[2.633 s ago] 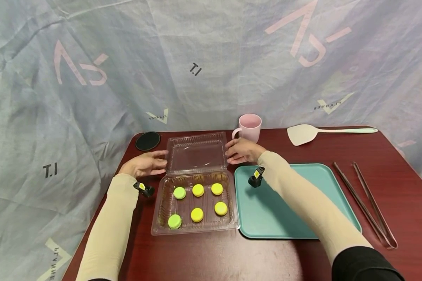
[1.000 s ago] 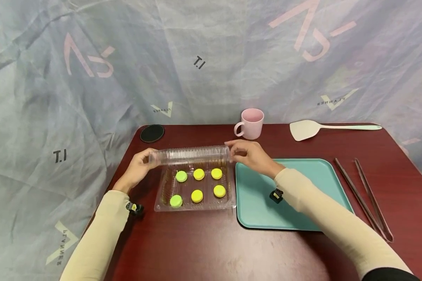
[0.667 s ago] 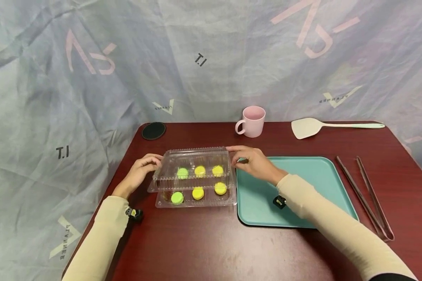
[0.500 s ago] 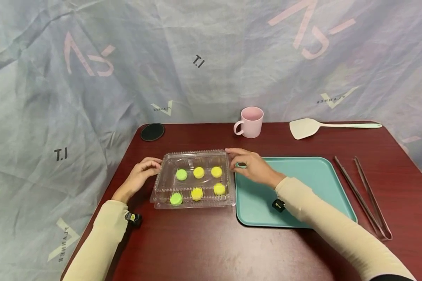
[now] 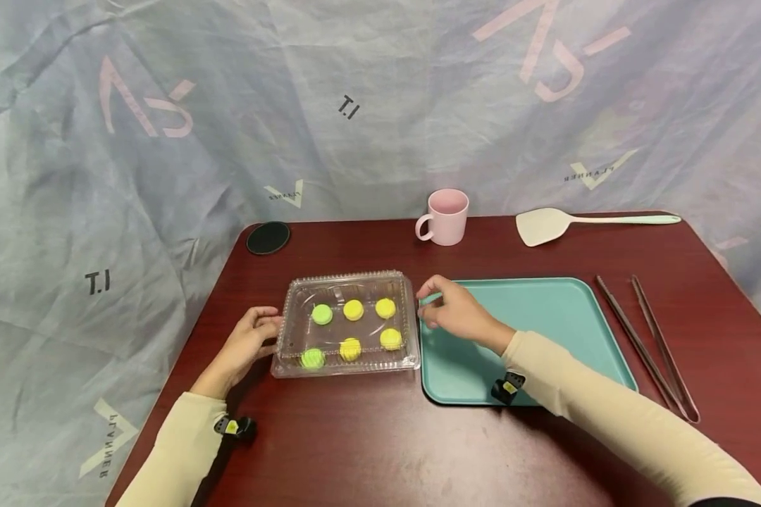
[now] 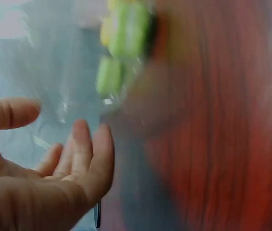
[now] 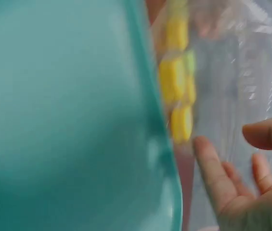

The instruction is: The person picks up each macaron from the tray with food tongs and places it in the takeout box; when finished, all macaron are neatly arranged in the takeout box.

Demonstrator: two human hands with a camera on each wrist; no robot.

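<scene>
A clear plastic clamshell box (image 5: 298,371) sits left of centre on the table, its lid (image 5: 369,325) folded down over the base. Through the lid show two green macarons (image 5: 321,314) and several yellow macarons (image 5: 353,310), in two rows. My left hand (image 5: 239,346) is at the box's left side, fingers loosely bent, thumb apart in the left wrist view. Beside the box's right edge, over the tray's corner, is my right hand (image 5: 459,315), thumb and fingers apart and holding nothing. Whether either hand's fingertips touch the plastic is hard to tell; both wrist views are blurred.
A teal tray (image 5: 533,331) lies directly right of the box, with metal tongs (image 5: 656,345) beyond it. Along the back are a black round coaster (image 5: 268,238), a pink mug (image 5: 447,218) and a pale spatula (image 5: 542,227). A grey printed cloth hangs behind the table.
The lid, laid back at first, has swung forward and down over the macarons with both hands at its sides. Since then both hands have let go, and the left has moved slightly nearer me.
</scene>
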